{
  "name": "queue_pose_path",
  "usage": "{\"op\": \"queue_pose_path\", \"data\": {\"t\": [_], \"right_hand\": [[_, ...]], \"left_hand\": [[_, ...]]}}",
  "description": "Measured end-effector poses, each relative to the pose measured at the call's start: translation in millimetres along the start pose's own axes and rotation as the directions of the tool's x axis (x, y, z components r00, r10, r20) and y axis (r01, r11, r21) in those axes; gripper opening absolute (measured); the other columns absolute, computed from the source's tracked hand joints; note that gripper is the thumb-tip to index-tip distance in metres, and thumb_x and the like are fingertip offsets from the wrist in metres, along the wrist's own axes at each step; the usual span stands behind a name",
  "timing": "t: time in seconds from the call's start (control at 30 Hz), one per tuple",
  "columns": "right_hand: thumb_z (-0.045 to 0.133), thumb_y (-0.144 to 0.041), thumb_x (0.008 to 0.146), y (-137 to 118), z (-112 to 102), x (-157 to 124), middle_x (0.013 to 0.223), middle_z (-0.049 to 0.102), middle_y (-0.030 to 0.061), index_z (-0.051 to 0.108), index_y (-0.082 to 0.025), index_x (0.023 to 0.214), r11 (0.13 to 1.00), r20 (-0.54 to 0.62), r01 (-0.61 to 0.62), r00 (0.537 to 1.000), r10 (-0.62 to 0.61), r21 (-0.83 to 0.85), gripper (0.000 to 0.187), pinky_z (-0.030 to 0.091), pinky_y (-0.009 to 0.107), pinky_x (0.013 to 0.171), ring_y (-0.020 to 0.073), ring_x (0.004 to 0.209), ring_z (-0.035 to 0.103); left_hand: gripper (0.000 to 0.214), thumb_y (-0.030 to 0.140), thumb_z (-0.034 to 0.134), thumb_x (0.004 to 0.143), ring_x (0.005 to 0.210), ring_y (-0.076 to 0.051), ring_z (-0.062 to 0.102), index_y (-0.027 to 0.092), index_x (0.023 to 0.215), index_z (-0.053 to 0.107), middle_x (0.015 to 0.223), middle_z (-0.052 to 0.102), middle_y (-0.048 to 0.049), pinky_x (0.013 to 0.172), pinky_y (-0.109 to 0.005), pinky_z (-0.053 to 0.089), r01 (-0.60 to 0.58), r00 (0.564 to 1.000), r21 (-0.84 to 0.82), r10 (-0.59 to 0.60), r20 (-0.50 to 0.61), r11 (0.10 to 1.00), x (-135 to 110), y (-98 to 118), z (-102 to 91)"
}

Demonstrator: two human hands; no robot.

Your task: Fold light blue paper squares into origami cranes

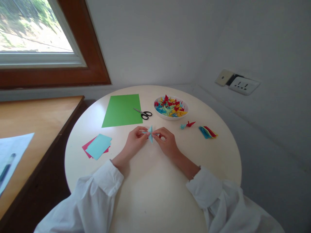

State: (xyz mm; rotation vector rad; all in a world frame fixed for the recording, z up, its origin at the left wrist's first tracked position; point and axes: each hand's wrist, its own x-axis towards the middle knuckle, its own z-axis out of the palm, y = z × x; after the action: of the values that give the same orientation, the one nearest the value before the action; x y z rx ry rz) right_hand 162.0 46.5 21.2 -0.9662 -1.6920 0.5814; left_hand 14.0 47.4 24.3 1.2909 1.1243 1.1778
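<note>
Between my two hands, over the middle of the round white table, is a light blue paper crane with its pointed ends sticking out. My left hand pinches it from the left side with thumb and forefinger. From the right, my right hand grips it in a pinch too. Parts of the folded paper are hidden behind the fingertips. Nearest beyond the hands lie black-handled scissors, their blades resting on a green paper sheet.
A white bowl full of colourful paper cranes stands at the back. In front of it sit a blue crane and a red crane. Folded paper pieces lie farther right, square papers at left. A wooden desk adjoins.
</note>
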Motion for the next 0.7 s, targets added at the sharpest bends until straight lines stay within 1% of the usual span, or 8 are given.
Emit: {"op": "queue_pose_path", "data": {"t": [0.07, 0.13, 0.3, 0.4, 0.53, 0.63, 0.7], "right_hand": [[0.057, -0.019, 0.075, 0.6, 0.7, -0.3, 0.071, 0.059, 0.0013, 0.061, -0.019, 0.074, 1.0, -0.001, 0.004, 1.0, -0.004, 0.005, 0.004, 0.045, 0.024, 0.057, 0.0126, 0.066, 0.054], [0.058, -0.02, 0.074, 1.3, 2.2, -0.6, 0.072, 0.059, 0.0011, 0.061, -0.02, 0.075, 1.0, 0.001, -0.018, 1.0, 0.018, 0.015, 0.003, 0.045, 0.024, 0.056, 0.0125, 0.066, 0.055], [0.06, -0.027, 0.072, 1.9, 6.0, -1.2, 0.075, 0.058, 0.0016, 0.059, -0.019, 0.072, 0.989, 0.012, -0.131, 0.991, 0.13, 0.068, 0.008, 0.046, 0.023, 0.053, 0.0133, 0.068, 0.057], [0.059, -0.027, 0.071, 2.2, 6.5, -1.4, 0.076, 0.059, 0.0021, 0.057, -0.018, 0.073, 0.974, 0.018, -0.203, 0.979, 0.202, 0.102, 0.01, 0.047, 0.024, 0.054, 0.0136, 0.067, 0.058], [0.059, -0.026, 0.069, 5.5, 6.4, -1.4, 0.081, 0.062, 0.0028, 0.057, -0.019, 0.08, 0.95, 0.023, -0.273, 0.962, 0.273, 0.154, 0.013, 0.048, 0.026, 0.059, 0.0142, 0.069, 0.059], [0.06, -0.025, 0.067, 8.6, 6.9, -0.5, 0.083, 0.062, 0.0029, 0.056, -0.019, 0.082, 0.915, 0.03, -0.316, 0.947, 0.319, 0.252, 0.017, 0.048, 0.027, 0.061, 0.0142, 0.068, 0.059], [0.06, -0.026, 0.065, 9.6, 7.1, 0.8, 0.079, 0.061, 0.0021, 0.055, -0.019, 0.081, 0.879, 0.04, -0.349, 0.933, 0.357, 0.325, 0.019, 0.048, 0.027, 0.06, 0.0141, 0.066, 0.059]], "left_hand": [[0.03, 0.037, 0.065, 0.067, 0.057, -0.011, 0.056, 0.016, 0.086, 0.055, 0.062, 0.061, 0.0011, 0.059, -0.025, 0.044, 0.033, 0.999, -0.046, -0.032, 0.027, 0.998, -0.4, -0.2, -0.1], [0.031, 0.036, 0.066, 0.065, 0.057, -0.011, 0.057, 0.015, 0.085, 0.055, 0.063, 0.062, 0.0004, 0.059, -0.025, 0.045, 0.036, 0.999, -0.052, -0.035, 0.025, 0.998, -0.5, -0.5, -0.3], [0.029, 0.03, 0.068, 0.062, 0.066, -0.013, 0.06, 0.016, 0.085, 0.056, 0.079, 0.066, -0.0038, 0.06, -0.024, 0.044, 0.007, 1.0, 0.012, -0.007, 0.002, 1.0, -0.6, 1.0, -0.2], [0.027, 0.026, 0.068, 0.062, 0.069, -0.013, 0.06, 0.016, 0.083, 0.056, 0.079, 0.066, -0.0032, 0.063, -0.024, 0.044, -0.015, 1.0, 0.019, 0.015, -0.002, 1.0, -1.1, 1.8, 0.2], [0.023, 0.022, 0.066, 0.063, 0.067, -0.012, 0.059, 0.016, 0.083, 0.056, 0.073, 0.065, -0.0009, 0.064, -0.024, 0.044, -0.012, 1.0, -0.05, 0.012, -0.002, 0.999, -1.2, 1.7, -0.4], [0.025, 0.022, 0.067, 0.061, 0.064, -0.012, 0.058, 0.016, 0.083, 0.056, 0.07, 0.064, 0.0002, 0.063, -0.024, 0.044, 0.029, 0.999, -0.117, -0.032, -0.022, 0.993, -1.3, 2.3, -0.7], [0.026, 0.023, 0.067, 0.061, 0.064, -0.011, 0.058, 0.016, 0.084, 0.056, 0.07, 0.064, 0.0004, 0.063, -0.024, 0.044, 0.059, 0.997, -0.163, -0.065, -0.029, 0.985, -1.6, 3.7, -0.2]]}}
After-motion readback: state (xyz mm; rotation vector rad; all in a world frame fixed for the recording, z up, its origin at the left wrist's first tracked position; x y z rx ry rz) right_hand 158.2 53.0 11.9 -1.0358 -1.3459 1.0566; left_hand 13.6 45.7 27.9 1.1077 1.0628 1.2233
